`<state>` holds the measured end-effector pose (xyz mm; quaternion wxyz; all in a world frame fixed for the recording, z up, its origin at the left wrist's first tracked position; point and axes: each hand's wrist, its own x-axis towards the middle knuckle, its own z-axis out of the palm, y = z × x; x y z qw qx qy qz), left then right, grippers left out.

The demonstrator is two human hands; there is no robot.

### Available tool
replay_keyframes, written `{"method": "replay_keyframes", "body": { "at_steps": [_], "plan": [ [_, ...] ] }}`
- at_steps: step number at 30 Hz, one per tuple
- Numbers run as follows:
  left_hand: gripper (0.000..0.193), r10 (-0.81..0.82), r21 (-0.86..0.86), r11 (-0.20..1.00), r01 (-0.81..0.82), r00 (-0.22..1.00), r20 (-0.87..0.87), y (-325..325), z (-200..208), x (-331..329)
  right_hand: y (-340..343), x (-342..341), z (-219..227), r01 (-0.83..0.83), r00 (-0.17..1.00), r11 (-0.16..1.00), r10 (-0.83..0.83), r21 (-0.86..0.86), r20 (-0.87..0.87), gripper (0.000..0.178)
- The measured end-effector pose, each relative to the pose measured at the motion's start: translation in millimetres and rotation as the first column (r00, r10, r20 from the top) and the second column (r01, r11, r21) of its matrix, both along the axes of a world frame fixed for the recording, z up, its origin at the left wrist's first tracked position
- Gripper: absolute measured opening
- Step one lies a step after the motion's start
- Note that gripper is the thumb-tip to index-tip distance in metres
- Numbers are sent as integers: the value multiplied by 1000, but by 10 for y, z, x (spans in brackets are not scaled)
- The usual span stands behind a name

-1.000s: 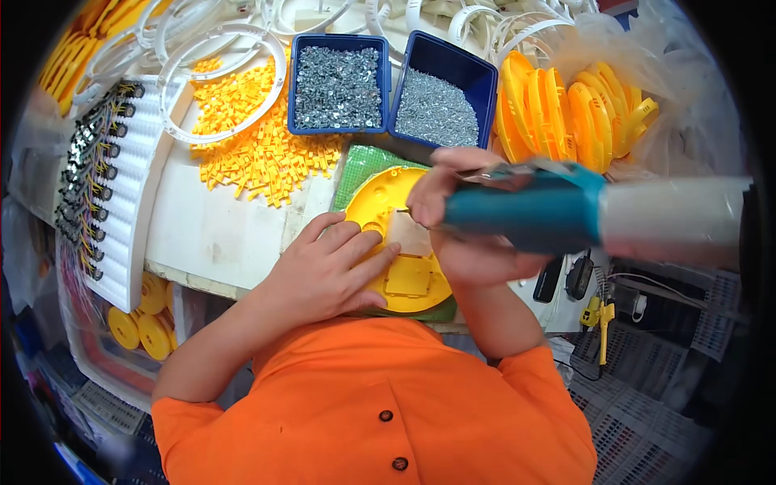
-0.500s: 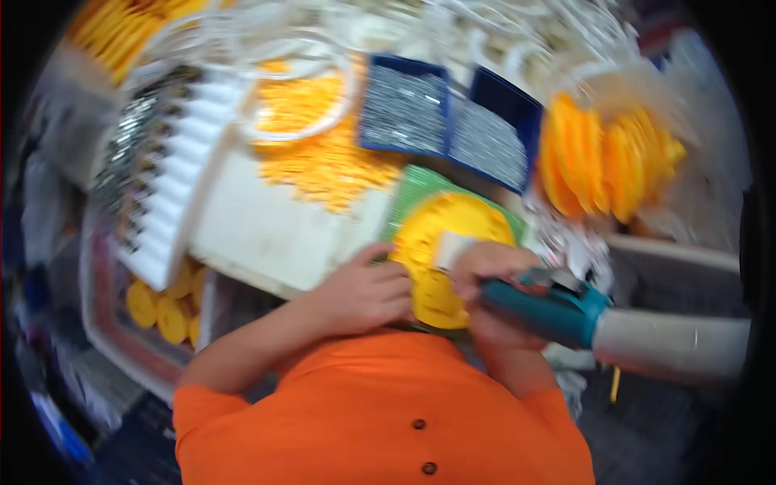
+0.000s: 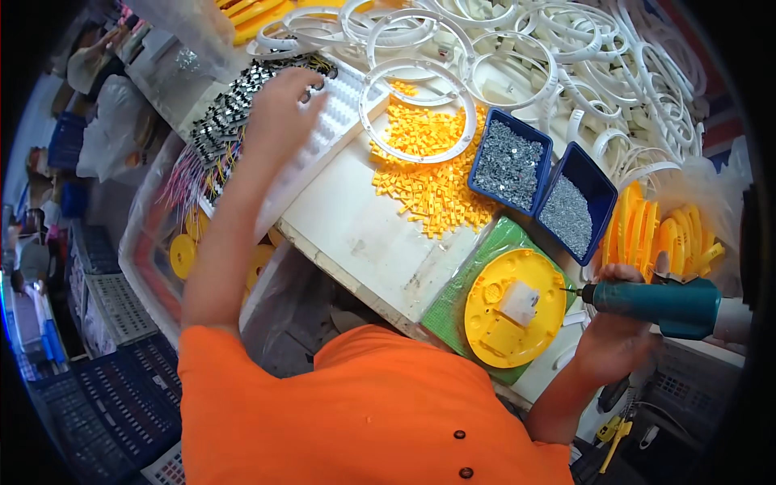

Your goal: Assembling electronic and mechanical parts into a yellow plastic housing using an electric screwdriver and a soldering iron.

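While the right grip (image 3: 616,335) holds a driver (image 3: 667,304), blue bins (image 3: 596,184) contain metal bits (image 3: 508,163).

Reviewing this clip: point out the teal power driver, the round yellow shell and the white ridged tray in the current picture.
Teal power driver (image 3: 663,302): head view, middle of its body.
Round yellow shell (image 3: 550,305): head view, bare inner surface toward its right rim.
White ridged tray (image 3: 346,105): head view, bare ridged surface.
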<state>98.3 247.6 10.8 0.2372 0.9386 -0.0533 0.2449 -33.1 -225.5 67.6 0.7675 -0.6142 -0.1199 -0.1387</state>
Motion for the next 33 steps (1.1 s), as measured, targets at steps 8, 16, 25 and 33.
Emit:
{"method": "replay_keyframes", "body": {
  "at_steps": [8,16,25,33],
  "plan": [
    [31,129,395,908,-138,990,48,490,-257,616,33,-166,-396,520,840,825,-540,-220,-42,53],
    [21,81,-135,989,-63,987,135,520,-186,522,-84,-459,-318,758,616,591,-509,-275,602,50],
    [19,-276,-742,609,279,952,132,-642,512,-403,619,-247,137,-236,972,741,179,-629,-154,38],
    [17,-855,-631,416,655,519,-24,-1699,683,-964,706,-108,-38,-519,555,847,438,117,-708,41]
  ]
}}
